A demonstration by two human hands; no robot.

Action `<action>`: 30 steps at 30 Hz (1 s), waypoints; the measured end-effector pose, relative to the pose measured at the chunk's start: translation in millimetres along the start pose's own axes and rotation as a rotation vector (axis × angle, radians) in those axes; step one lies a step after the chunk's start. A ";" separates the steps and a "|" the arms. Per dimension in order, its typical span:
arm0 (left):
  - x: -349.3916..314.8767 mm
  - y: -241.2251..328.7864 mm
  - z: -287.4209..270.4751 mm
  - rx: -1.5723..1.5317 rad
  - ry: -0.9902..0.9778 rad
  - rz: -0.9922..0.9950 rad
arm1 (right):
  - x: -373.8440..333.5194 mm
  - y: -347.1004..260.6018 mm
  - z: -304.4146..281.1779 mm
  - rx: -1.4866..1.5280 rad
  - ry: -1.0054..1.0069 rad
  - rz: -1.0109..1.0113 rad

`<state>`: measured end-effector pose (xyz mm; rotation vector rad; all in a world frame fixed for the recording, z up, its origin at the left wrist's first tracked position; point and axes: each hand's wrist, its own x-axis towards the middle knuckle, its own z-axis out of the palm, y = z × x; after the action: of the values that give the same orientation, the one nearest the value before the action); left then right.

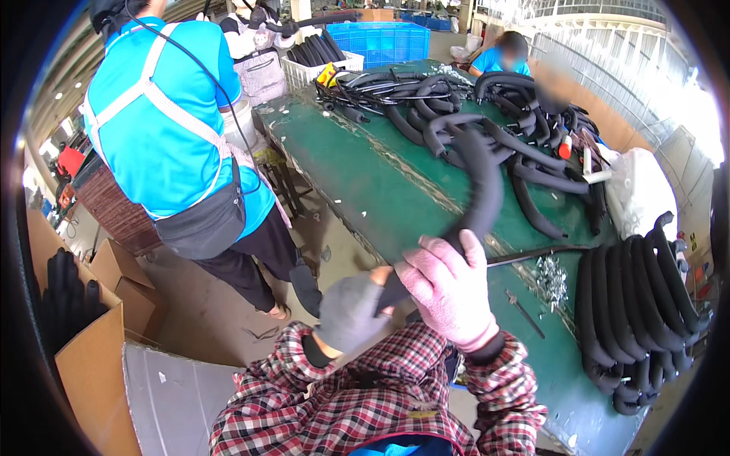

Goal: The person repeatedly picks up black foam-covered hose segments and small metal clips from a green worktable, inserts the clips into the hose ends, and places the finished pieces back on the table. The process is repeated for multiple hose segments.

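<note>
A curved black foam-covered tube (483, 178) rises from my two gloved hands over the near edge of the table, its upper part blurred by motion. My left hand (350, 311), in a grey glove with bare fingertips, is closed round its lower end. Just above, my right hand (447, 287), in a pink knit glove, wraps the same tube. Beyond the right hand, a thin dark rod (536, 254) lies on the green table (350, 175). A pile of small metal parts (551, 280) and a slim dark tool (525, 313) lie to the right.
Curved black tubes (631, 296) are stacked at the right edge, with more heaped (449, 114) across the table's far side. A white plastic bag (642, 190) stands behind the stack. At left are a co-worker (160, 114) and a cardboard box (91, 372) holding black pieces. Another person (502, 57) sits opposite.
</note>
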<state>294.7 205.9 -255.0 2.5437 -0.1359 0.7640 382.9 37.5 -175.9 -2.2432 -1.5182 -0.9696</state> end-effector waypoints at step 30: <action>-20.7 -19.3 71.3 -0.433 -0.490 -0.227 | -201.9 1.6 -5.1 0.657 -0.009 0.928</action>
<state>316.9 188.5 -326.4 2.2233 -0.1490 0.0056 336.0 -111.4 -304.0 -2.0389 -0.4983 -0.1392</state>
